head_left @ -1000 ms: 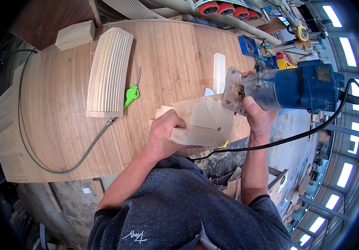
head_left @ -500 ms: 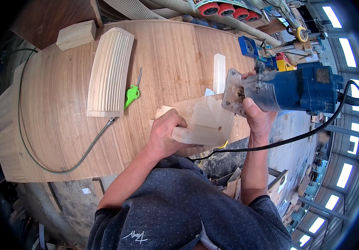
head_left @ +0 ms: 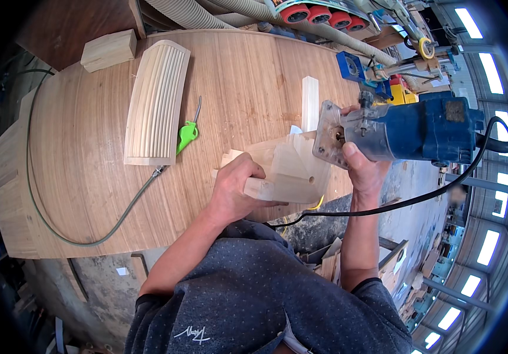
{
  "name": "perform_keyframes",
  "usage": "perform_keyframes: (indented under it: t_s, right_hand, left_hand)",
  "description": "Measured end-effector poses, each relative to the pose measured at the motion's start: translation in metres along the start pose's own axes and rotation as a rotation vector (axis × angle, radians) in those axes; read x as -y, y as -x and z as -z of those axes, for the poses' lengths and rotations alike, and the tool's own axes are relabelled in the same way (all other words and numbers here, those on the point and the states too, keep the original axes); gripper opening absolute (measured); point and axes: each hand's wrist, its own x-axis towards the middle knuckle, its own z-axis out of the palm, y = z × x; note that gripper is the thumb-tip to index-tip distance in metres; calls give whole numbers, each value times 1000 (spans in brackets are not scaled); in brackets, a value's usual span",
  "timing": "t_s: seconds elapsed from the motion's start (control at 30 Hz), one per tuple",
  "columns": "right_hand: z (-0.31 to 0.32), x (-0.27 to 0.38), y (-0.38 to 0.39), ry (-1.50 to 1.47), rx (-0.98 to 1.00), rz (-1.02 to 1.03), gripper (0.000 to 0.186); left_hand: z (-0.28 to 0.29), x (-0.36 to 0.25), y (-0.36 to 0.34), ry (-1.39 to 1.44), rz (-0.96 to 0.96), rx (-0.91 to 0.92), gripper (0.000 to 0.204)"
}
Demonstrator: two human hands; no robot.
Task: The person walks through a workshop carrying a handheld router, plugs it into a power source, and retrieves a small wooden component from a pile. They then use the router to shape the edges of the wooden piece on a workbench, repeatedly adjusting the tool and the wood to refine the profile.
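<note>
My right hand [head_left: 365, 162] grips a blue trim router [head_left: 428, 127] by its clear base housing. The router lies on its side, its square clear base plate [head_left: 328, 134] turned toward the wood. In my left hand [head_left: 235, 183] is a pale wooden piece [head_left: 301, 171] with a small round hole, held at its left end with the fingers wrapped round it. The base plate is at the right end of this piece; whether they touch I cannot tell. A black power cord [head_left: 407, 203] loops from the router's back end below my right hand.
On the wooden table [head_left: 242, 88] lie a curved ribbed wood panel [head_left: 157, 103], a wood block [head_left: 109, 51] and a pale wood strip [head_left: 310, 103]. A green air blow gun [head_left: 187, 137] with its hose [head_left: 125, 215] rests beside the panel. Ridged ducts [head_left: 195, 13] run behind.
Hardly anything differs. The router and the wooden piece have shifted very slightly, and both hands keep their grip.
</note>
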Motion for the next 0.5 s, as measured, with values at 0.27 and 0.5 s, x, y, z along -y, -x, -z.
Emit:
perform_keyframes:
  t_s: [0.27,0.5]
  right_hand:
    - [1,0,6,-24,1,6,83]
    - [-1,2,15,-38,-44,2,84]
  left_hand:
    - [-4,2,1,48,0,-30,57]
    - [-5,4,3,52,0,-26,58]
